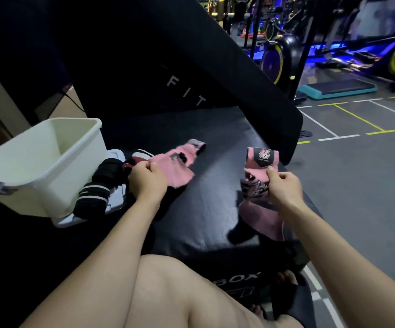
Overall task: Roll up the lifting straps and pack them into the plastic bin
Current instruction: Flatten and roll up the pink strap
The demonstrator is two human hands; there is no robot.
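The left hand (145, 179) pinches one pink lifting strap (178, 165) between thumb and curled fingers; the right hand (283, 185) pinches a second pink strap (261, 159) the same way. Both straps hang over the black padded worktop (215, 185). Rolled dark straps (97, 195) lie just beside the white plastic bin (35, 162) at left.

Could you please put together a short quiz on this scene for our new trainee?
1. True or false: the white plastic bin already holds rolled straps.
2. Which hand grips the pink strap with the logo patch? A left B right
3. What lies between the bin and the left hand?

Key: 1 false, nothing shows inside the bin. 2 B, the right hand. 3 the black striped straps, on the bin's lid.
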